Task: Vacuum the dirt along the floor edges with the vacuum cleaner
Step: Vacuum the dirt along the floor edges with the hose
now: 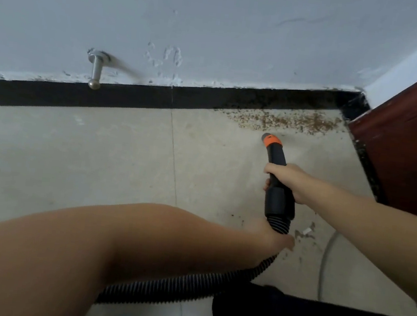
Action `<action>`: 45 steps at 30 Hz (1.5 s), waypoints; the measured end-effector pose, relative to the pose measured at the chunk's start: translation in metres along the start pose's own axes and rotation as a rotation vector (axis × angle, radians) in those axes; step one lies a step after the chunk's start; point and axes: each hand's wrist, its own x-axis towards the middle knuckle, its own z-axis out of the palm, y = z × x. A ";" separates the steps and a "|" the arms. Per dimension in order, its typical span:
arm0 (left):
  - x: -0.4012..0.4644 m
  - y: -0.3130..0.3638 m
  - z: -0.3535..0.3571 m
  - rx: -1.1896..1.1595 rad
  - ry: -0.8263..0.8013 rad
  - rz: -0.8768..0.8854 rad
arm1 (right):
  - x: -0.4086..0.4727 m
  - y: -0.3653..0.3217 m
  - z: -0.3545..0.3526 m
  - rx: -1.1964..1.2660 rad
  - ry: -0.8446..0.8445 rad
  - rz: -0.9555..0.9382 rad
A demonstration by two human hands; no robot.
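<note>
Right hand [284,182] wraps nozzle [276,160], aiming orange tip just short of dirt [284,121] heaped in corner against baseboard [79,96]. Left hand [275,237] grips hose [187,285] behind cuff, likely feeding slack. Crumbs also lie by left hand.

Metal doorstop [95,72] on wall; red-brown door [411,144] right.

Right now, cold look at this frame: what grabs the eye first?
The brown dirt patch in the floor corner, against the black skirting and beside the reddish door. Next, the vacuum nozzle with its orange tip just short of that patch, the right hand gripping its black tube and the left hand holding the ribbed hose below. A metal doorstop juts from the wall, left.
</note>
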 end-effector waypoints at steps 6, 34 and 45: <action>-0.003 0.002 0.011 -0.061 0.061 -0.132 | 0.001 0.008 0.011 -0.035 -0.096 -0.116; -0.001 0.084 0.013 0.034 0.045 -0.278 | 0.009 -0.009 -0.055 0.163 -0.128 -0.042; -0.005 0.056 -0.006 -0.060 0.020 -0.227 | 0.014 -0.025 -0.020 0.029 -0.243 -0.064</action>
